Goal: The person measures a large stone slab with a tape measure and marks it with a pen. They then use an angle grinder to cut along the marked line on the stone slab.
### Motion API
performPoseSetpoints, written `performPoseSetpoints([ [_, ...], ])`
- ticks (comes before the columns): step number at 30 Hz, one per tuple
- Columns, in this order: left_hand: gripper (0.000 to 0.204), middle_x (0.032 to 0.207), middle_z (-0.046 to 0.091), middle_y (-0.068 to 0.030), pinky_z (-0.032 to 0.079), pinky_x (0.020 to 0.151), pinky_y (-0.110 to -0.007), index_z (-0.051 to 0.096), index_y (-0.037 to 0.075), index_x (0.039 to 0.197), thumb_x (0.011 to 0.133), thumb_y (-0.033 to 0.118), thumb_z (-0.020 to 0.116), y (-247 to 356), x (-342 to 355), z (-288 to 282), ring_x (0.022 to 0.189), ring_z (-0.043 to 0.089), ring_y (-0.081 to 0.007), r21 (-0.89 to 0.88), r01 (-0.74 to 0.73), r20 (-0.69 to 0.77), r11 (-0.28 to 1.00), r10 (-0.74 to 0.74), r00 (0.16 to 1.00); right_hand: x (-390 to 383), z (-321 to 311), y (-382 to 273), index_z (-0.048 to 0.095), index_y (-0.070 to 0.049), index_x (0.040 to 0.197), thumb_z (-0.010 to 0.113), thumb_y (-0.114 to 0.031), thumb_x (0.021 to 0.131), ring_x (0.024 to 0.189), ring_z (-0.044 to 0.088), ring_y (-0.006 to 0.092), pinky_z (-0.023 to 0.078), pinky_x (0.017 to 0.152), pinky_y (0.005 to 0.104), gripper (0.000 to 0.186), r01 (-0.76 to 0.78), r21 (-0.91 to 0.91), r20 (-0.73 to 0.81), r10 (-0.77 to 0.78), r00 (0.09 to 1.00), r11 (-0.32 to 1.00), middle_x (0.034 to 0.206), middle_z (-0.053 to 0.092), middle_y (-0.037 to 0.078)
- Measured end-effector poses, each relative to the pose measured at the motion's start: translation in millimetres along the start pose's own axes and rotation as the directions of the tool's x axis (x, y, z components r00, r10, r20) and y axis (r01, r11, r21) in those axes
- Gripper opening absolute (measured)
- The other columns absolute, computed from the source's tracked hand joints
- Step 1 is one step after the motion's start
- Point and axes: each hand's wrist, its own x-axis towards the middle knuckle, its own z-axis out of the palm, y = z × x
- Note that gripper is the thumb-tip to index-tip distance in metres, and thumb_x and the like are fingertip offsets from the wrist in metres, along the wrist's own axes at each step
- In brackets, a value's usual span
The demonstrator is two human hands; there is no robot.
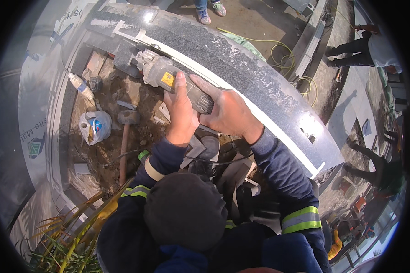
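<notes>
A dust-covered grey angle grinder (pixel 175 78) with a yellow label is held in both my hands, slanting above the inner edge of a curved dark stone slab (pixel 214 54). My left hand (pixel 182 109) is closed round the lower side of its body, thumb pointing up along it. Wrapped round the vented rear end is my right hand (pixel 234 111), its forefinger and thumb stretched along the casing. The grinder's head points to the upper left, and its disc cannot be made out. A white strip (pixel 259 120) runs along the slab beside the tool and my right wrist.
A mallet (pixel 128 117) with a wooden handle, a white plastic bag (pixel 95 126) and a whitish bottle-shaped object (pixel 80 85) lie left on rubble. A dark rounded shape (pixel 184 211) sits between my arms. Yellow hose (pixel 289 52) and people stand beyond the slab; palm leaves (pixel 64 241) lower left.
</notes>
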Motion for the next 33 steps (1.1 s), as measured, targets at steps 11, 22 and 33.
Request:
performPoseSetpoints([
  [11, 0.048, 0.127, 0.06, -0.0097, 0.056, 0.092, -0.038, 0.05, 0.001, 0.137, 0.106, 0.035, 0.065, -2, -1, 2, 0.112, 0.064, -0.0202, 0.015, 0.031, -0.009, 0.999, -0.031, 0.999, -1, 12, 22, 0.048, -0.011, 0.157, 0.08, -0.014, 0.069, 0.067, 0.069, 0.0385, 0.054, 0.067, 0.0429, 0.094, 0.206, 0.011, -0.173, -0.201, 0.964, 0.978, 0.075, 0.068, 0.021],
  [22, 0.046, 0.122, 0.064, -0.0097, 0.059, 0.089, -0.039, 0.055, 0.0, 0.132, 0.106, 0.037, 0.065, 1, 11, 3, 0.108, 0.067, -0.0209, 0.031, -0.04, -0.019, 0.999, 0.04, 0.999, 15, 18, 25, 0.047, -0.01, 0.157, 0.081, -0.015, 0.072, 0.071, 0.071, 0.0355, 0.055, 0.071, 0.0424, 0.092, 0.221, -0.001, -0.168, -0.218, 0.961, 0.975, 0.084, 0.07, 0.026],
  [33, 0.048, 0.119, 0.066, -0.0124, 0.06, 0.088, -0.042, 0.054, 0.0, 0.133, 0.106, 0.038, 0.064, 4, 16, -1, 0.105, 0.07, -0.0246, 0.026, 0.006, -0.028, 1.0, -0.005, 1.0, 16, 13, 13, 0.047, -0.013, 0.158, 0.081, -0.016, 0.072, 0.069, 0.071, 0.0349, 0.056, 0.071, 0.0408, 0.093, 0.146, -0.041, -0.118, -0.15, 0.982, 0.988, 0.081, 0.071, 0.024],
])
